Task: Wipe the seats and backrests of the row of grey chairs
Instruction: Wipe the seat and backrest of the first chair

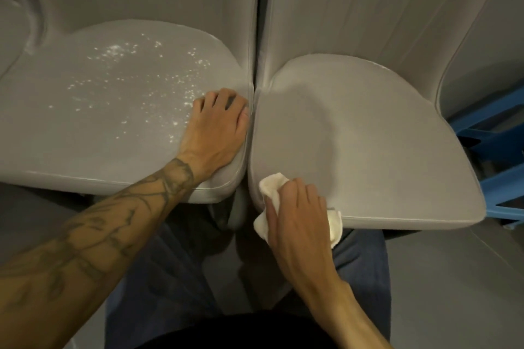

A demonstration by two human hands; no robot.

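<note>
Clutching a white cloth [271,185], right grip [297,215] presses right seat [368,136]; left grip [218,125] rests released on left seat [99,127]

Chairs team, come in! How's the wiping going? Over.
Left hand rests on left seat, white specks unwiped. Right hand grips white cloth on right seat front corner. Nothing in the way.

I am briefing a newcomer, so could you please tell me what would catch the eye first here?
The scatter of white specks across the left seat stands out first. Next comes the white cloth, gripped by the right hand at the front left corner of the right seat. The left hand rests on the left seat's right edge.
</note>
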